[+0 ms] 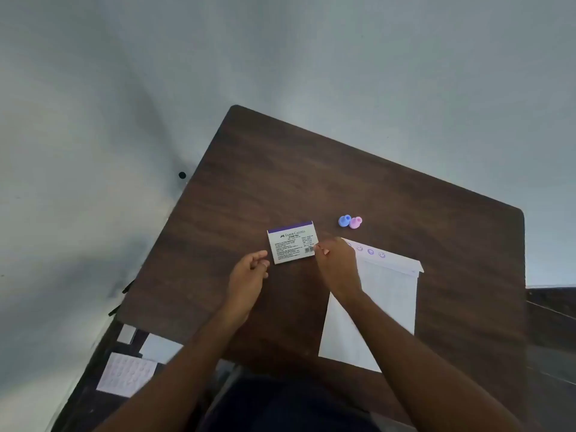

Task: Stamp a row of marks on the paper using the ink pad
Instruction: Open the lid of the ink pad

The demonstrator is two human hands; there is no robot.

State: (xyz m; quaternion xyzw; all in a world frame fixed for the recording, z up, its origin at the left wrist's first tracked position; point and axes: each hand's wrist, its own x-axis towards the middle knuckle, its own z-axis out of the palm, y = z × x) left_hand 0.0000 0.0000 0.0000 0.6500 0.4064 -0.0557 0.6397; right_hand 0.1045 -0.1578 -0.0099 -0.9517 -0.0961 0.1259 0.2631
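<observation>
Both forearms are bare from the lower edge of the view up to the wrists, with no sleeve, cuff or watch showing on either one. The left hand (249,272) wears what looks like a thin ring on one finger (a small pale band near the knuckle, too small to make out further). The right hand (335,263) shows short fingernails at the tips of its fingers (321,249), one catching the light as a pale pinkish patch. Below the arms, at the bottom middle of the view, lies dark navy clothing, plain and unpatterned, covering the person's lap or torso.
</observation>
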